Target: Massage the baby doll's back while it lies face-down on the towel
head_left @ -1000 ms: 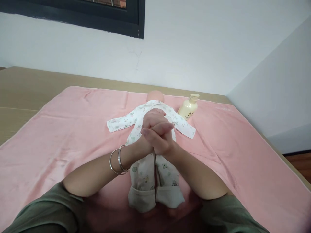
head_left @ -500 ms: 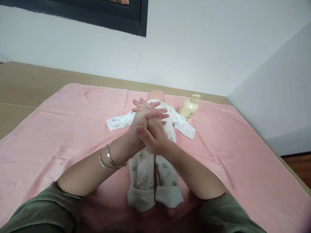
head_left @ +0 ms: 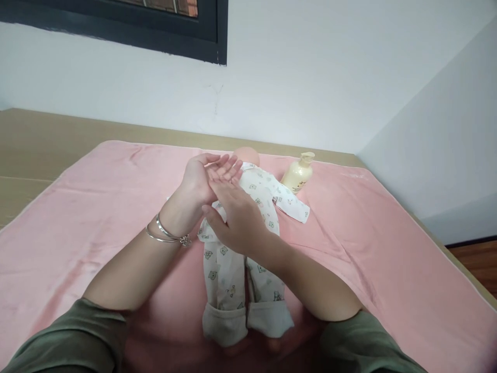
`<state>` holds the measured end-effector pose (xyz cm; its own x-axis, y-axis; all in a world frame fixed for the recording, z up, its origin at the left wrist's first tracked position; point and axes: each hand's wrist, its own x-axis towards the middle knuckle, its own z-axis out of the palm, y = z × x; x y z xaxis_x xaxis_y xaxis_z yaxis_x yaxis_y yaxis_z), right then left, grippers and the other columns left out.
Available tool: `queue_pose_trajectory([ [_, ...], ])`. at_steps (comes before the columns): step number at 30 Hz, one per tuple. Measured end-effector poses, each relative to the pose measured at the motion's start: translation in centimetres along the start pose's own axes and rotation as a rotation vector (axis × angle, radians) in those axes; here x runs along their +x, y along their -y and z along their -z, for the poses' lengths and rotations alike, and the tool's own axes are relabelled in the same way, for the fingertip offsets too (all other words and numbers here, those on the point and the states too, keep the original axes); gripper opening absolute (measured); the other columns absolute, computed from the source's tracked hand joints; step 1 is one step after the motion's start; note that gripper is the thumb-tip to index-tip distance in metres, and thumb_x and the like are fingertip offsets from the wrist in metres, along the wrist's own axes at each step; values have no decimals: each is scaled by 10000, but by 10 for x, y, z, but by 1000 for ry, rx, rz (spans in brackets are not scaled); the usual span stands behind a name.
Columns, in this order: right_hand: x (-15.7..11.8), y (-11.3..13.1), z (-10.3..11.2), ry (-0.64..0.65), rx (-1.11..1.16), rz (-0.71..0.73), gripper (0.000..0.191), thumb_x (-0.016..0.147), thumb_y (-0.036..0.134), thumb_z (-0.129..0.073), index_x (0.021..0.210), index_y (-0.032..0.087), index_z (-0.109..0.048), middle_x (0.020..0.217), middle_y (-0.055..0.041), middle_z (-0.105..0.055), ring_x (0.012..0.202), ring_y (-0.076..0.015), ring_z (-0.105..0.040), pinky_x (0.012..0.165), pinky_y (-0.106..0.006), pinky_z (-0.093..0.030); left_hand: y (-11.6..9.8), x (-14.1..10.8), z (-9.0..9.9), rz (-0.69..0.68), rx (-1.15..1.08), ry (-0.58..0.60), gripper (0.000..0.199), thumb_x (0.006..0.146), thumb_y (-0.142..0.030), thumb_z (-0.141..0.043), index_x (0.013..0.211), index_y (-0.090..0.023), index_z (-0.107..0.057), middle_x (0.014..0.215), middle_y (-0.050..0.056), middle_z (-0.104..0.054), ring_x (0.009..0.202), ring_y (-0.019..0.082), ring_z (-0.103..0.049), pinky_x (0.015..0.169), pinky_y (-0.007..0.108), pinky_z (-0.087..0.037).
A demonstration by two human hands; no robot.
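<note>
My left hand [head_left: 204, 178], with two silver bangles at the wrist, is turned palm up with its fingers apart. My right hand [head_left: 238, 212] lies palm down across the left fingers and palm, its own fingers stretched out. Neither holds an object. Beneath them a doll in a white patterned outfit [head_left: 265, 207] lies on a pink blanket [head_left: 132, 207]; its round head [head_left: 247, 155] shows at the far end, and my hands hide part of its chest and one sleeve. A cream pump bottle [head_left: 298, 173] stands beside the doll's right-side sleeve.
The blanket covers a light wooden surface [head_left: 58, 124] that shows at the back and left. Behind it rises a white wall [head_left: 287, 72] with a dark window frame [head_left: 186, 44]. Another wall stands at the right.
My interlaced fingers have come apart. The left hand has turned palm up and moved left, and the right hand now rests flat over it. The view has shifted slightly.
</note>
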<state>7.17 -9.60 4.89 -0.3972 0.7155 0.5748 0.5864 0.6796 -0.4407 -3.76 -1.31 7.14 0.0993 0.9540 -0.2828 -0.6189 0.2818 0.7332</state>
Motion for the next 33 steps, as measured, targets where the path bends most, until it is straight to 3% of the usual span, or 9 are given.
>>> queue_pose_trajectory([
  [3,-3,6,10,-19,100,-26,309,1004,292,-419,1124,208,-691,1009,-38,-773,908,-175,-719,826,-316,-578,-6,12,8,-143,-18,-47,115,784,-233,-520,875,-185,-571,1002,123,-705,1104,253,-710,992,405,-607],
  [6,0,0,16,-11,27,-64,306,987,307,-434,1054,204,-714,904,-30,-772,796,-178,-707,736,-313,-560,3,32,17,-248,42,-105,115,760,-245,-559,854,-182,-581,960,116,-711,1033,261,-722,990,431,-600],
  [10,13,-36,8,56,-302,-150,345,961,252,-432,1110,120,-714,1183,-155,-733,1138,-319,-668,960,-466,-545,33,63,32,-407,247,-188,143,718,-234,-581,850,-185,-609,929,85,-708,964,228,-709,989,411,-575],
  [13,21,-67,-3,213,-439,-85,427,965,164,-371,1251,33,-659,1398,-217,-616,1411,-336,-487,1210,-499,-365,57,74,40,-562,570,-179,170,702,-198,-544,838,-184,-645,969,70,-731,995,212,-684,1008,373,-540],
  [18,29,-103,-8,413,-316,-78,484,997,190,-342,1416,123,-575,1557,-112,-498,1526,-291,-342,1284,-548,-221,78,69,45,-749,1035,-166,324,863,-219,-417,985,-194,-716,1116,79,-755,1108,239,-663,1076,395,-488],
  [20,32,-117,-3,415,-249,-146,479,1026,267,-336,1446,207,-559,1609,-49,-432,1561,-275,-275,1297,-571,-159,80,68,46,-787,1115,-159,361,919,-256,-396,1059,-189,-722,1177,96,-746,1154,253,-655,1104,410,-468],
  [23,35,-133,6,389,-233,-283,550,1044,391,-319,1543,189,-431,1669,-77,-307,1583,-282,-214,1293,-576,-146,80,69,45,-790,1167,-162,370,930,-268,-413,1112,-178,-723,1232,110,-732,1201,270,-640,1139,434,-443],
  [29,20,-101,-6,209,-532,-625,708,1029,453,-345,1486,-84,-408,1510,-362,-435,1449,-447,-414,1191,-618,-312,81,69,44,-760,1193,-181,378,898,-239,-436,1124,-158,-729,1249,119,-726,1222,288,-632,1147,452,-437],
  [33,11,-78,-26,234,-556,-343,601,987,242,-384,1493,-81,-398,1563,-340,-373,1500,-419,-353,1229,-579,-280,81,70,46,-760,1207,-195,382,899,-244,-421,1105,-158,-731,1222,123,-734,1191,289,-642,1122,446,-455],
])
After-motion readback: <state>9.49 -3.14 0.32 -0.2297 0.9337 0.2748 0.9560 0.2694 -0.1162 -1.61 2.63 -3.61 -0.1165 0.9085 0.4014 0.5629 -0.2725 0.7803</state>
